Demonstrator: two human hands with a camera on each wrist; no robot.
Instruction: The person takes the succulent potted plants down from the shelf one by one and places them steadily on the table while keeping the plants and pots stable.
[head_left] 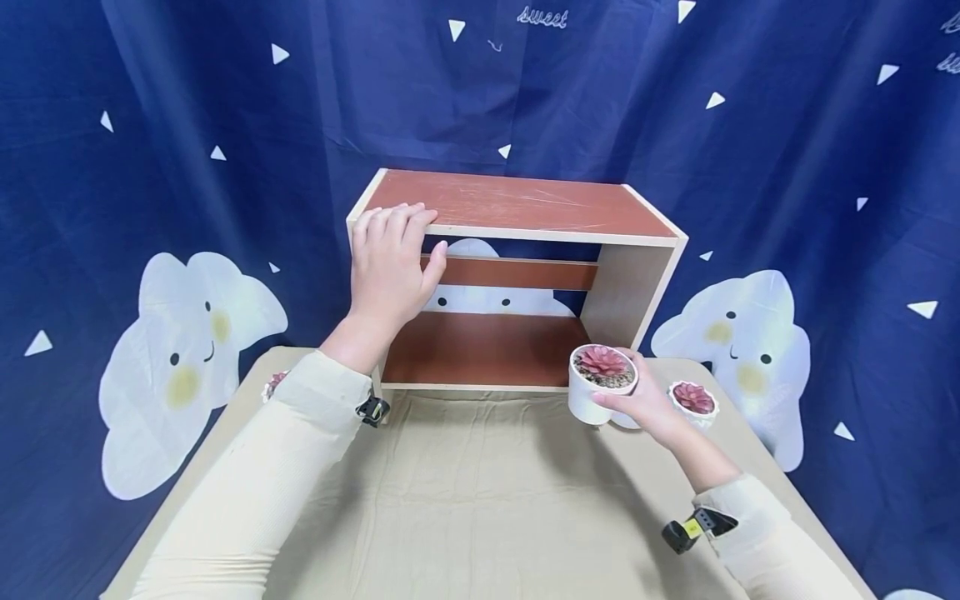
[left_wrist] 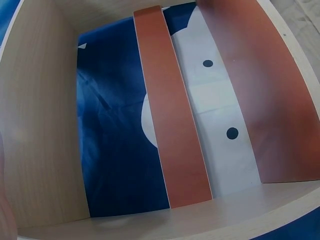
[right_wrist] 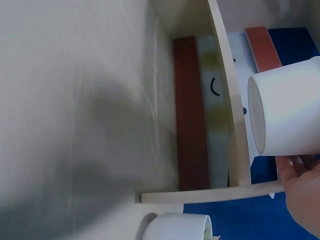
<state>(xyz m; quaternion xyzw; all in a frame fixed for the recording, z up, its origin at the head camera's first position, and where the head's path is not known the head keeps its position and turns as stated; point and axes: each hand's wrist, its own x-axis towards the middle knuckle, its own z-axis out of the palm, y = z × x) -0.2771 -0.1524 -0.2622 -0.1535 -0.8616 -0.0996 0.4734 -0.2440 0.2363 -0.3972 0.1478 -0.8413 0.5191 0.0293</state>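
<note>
My right hand (head_left: 648,400) grips a white plant pot (head_left: 588,400) from its right side, thumb towards me. The pot stands upright with a pink succulent (head_left: 602,361) and pebbles in it, raised before the right front of a small two-level shelf (head_left: 525,200). In the right wrist view, the pot's smooth white side (right_wrist: 290,107) shows with fingers under it. My left hand (head_left: 390,267) rests on the front left of the shelf's brown top board, fingers straight and thumb out to the side. The left wrist view looks into the shelf, past its brown crossbar (left_wrist: 172,110).
Another potted pink succulent (head_left: 693,398) stands on the table right of the shelf. A further plant (head_left: 276,381) shows partly behind my left sleeve. Beige cloth (head_left: 465,492) covers the table, and a blue curtain (head_left: 420,92) with cloud faces hangs behind.
</note>
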